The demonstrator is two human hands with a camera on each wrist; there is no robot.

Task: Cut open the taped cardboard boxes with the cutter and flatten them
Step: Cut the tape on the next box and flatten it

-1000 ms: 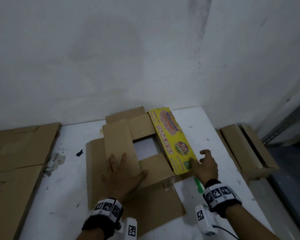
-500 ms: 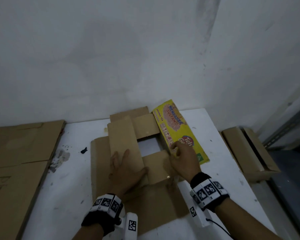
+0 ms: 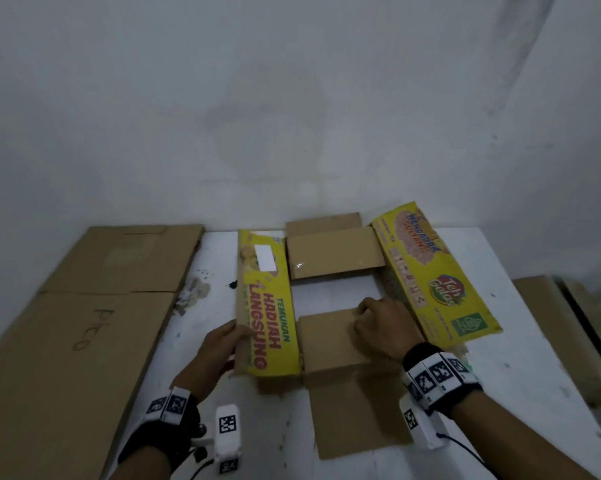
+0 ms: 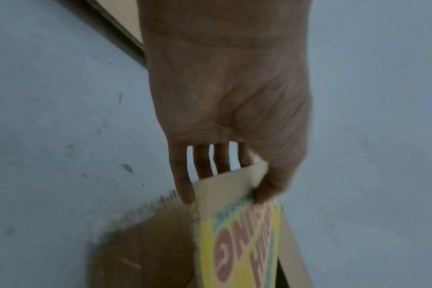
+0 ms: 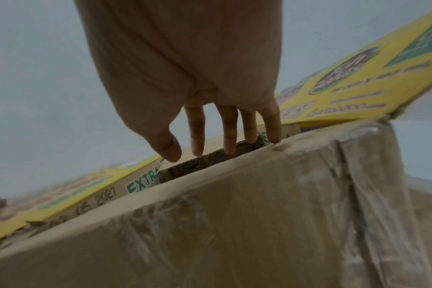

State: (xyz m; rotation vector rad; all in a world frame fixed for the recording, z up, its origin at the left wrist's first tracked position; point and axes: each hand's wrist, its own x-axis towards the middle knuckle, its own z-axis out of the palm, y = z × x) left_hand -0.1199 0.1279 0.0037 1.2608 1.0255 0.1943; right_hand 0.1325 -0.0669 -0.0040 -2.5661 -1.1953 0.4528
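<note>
Against the frame half a second back, the left long flap (image 3: 268, 303) of the yellow-printed brown cardboard box (image 3: 330, 341) is now raised so that its yellow side with red lettering shows; earlier it lay brown side up under a flat palm. The left hand (image 3: 219, 348) is now seen gripping that flap's outer edge near its near corner, thumb on the printed face and fingers behind, as the left wrist view confirms. The right hand (image 3: 382, 327) is found at much the same spot, fingers bent over the far edge of the near brown flap (image 3: 330, 337) and reaching into the opening; in the right wrist view the fingers (image 5: 229, 134) are fairly straight and no closed grip is evident.

The box stands mid-way on the white table (image 3: 534, 341), far end close to the grey wall (image 3: 292, 98). Bare table surface is seen to the right of the box and in a strip to its left. Flattened brown cardboard sheets (image 3: 84, 306) border the left table edge; another brown box (image 3: 562, 323) lies past the right edge.

The long axis of the box runs away from the person toward the wall. The opening faces upward, with the right yellow flap (image 3: 434, 275) splayed outward.
</note>
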